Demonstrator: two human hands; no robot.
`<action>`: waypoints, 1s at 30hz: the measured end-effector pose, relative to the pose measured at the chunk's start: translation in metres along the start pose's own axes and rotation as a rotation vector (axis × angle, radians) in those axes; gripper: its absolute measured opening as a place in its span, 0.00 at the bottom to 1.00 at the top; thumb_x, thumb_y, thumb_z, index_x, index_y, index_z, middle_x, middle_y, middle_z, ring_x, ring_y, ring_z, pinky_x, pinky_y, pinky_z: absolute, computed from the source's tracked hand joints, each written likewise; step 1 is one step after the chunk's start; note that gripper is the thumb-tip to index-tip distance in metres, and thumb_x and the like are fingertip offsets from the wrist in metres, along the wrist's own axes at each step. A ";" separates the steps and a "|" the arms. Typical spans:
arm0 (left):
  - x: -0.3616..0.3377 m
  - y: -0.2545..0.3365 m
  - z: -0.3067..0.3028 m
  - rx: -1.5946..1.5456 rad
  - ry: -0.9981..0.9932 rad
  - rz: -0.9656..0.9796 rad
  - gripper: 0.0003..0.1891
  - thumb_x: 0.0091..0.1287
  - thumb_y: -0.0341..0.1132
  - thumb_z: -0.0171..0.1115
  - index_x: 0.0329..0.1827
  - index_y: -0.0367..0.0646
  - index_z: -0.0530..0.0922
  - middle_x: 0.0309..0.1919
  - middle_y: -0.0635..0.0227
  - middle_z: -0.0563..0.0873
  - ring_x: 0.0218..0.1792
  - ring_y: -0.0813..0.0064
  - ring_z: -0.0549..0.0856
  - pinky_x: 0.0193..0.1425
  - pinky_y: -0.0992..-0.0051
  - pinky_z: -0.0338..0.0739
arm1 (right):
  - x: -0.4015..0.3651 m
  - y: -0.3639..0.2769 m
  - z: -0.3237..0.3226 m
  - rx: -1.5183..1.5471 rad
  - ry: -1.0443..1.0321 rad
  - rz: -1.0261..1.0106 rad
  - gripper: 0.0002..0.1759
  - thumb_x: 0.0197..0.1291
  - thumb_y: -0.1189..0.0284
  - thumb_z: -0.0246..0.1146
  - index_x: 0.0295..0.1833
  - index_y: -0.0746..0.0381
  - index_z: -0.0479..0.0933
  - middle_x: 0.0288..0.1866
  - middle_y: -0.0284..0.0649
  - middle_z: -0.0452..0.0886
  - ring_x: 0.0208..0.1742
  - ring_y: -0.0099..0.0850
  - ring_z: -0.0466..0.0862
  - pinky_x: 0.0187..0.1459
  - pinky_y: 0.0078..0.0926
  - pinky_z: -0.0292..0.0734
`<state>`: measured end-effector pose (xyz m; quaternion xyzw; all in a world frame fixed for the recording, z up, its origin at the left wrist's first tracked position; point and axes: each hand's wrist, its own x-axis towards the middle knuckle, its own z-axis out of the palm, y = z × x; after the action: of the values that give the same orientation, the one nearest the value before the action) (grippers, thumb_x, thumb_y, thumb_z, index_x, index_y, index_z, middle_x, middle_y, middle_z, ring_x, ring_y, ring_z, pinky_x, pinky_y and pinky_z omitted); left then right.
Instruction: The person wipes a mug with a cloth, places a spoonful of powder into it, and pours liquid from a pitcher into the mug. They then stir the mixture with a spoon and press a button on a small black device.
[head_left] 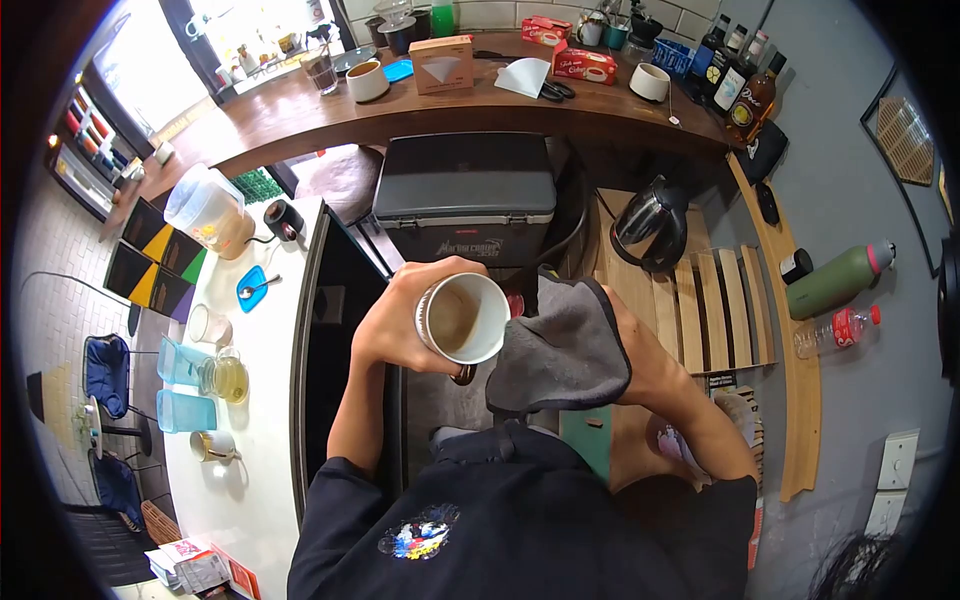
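— What's in your left hand (395, 325)?
— My fingers are wrapped round a white cup (465, 318), with its mouth tilted up at me.
— And your right hand?
— It's hidden under the grey cloth (560, 355) touching the cup's rim, so I cannot tell how those fingers sit.
— Beyond?
— A grey cooler (465, 195), a black kettle (650, 225), then the wooden surface (300, 115).

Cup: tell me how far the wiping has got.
Done: the left hand has the cup lifted, mouth up. In hand: the right hand, mostly under the grey cloth, holds it at the cup's rim. Left: the inside looks brownish, and the cloth is not in it yet.
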<state>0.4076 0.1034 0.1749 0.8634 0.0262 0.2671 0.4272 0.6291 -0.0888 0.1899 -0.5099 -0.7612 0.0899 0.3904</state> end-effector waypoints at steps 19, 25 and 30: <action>0.004 0.038 0.006 0.363 0.047 -0.088 0.40 0.28 0.37 0.79 0.55 0.40 0.82 0.42 0.59 0.89 0.44 0.55 0.90 0.51 0.64 0.83 | 0.020 0.010 0.006 -0.616 -0.286 -0.229 0.04 0.44 0.69 0.68 0.27 0.56 0.83 0.32 0.33 0.82 0.39 0.31 0.85 0.47 0.34 0.74; 0.001 0.028 0.016 0.491 0.173 -0.031 0.36 0.29 0.38 0.79 0.52 0.48 0.84 0.35 0.68 0.87 0.38 0.60 0.87 0.44 0.63 0.80 | -0.011 -0.001 0.030 -0.103 -0.178 0.062 0.10 0.53 0.67 0.70 0.34 0.62 0.85 0.34 0.44 0.85 0.37 0.46 0.85 0.45 0.41 0.77; 0.000 0.022 0.021 0.438 0.140 -0.038 0.36 0.30 0.37 0.78 0.52 0.48 0.83 0.36 0.67 0.87 0.38 0.58 0.86 0.44 0.63 0.79 | -0.012 -0.024 0.033 0.291 -0.218 0.230 0.12 0.51 0.71 0.71 0.42 0.65 0.84 0.30 0.44 0.84 0.30 0.41 0.84 0.36 0.36 0.77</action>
<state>0.4140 0.0746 0.1811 0.9142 0.1293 0.3064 0.2318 0.5916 -0.1011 0.1740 -0.5190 -0.7147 0.2973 0.3627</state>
